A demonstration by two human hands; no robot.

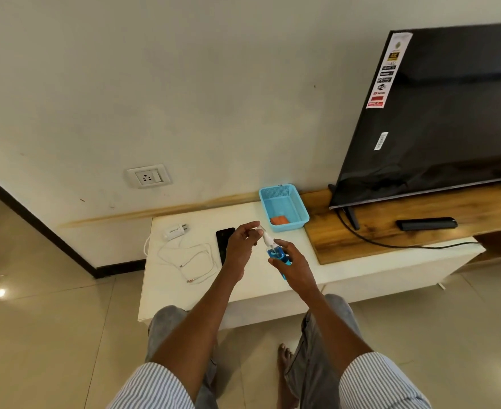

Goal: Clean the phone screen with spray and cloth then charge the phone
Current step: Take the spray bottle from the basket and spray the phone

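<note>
My right hand (pixel 295 265) grips a small bottle of blue liquid (pixel 277 255) above the white table (pixel 184 290). My left hand (pixel 240 246) pinches the bottle's white spray cap (pixel 262 233) at the top. A black phone (pixel 224 240) lies flat on the table, partly hidden behind my left hand. To its left lie a white charger plug (pixel 177 230) and its coiled white cable (pixel 190 258). An orange cloth (pixel 280 220) sits inside a blue plastic basket (pixel 284 199) at the back of the table.
A wall socket (pixel 149 176) is on the wall to the back left. A black TV (pixel 438 113) stands on a wooden shelf (pixel 390 231) at the right, with a black remote (pixel 426 223) and a black cable (pixel 390 245). My knees are below the table's front edge.
</note>
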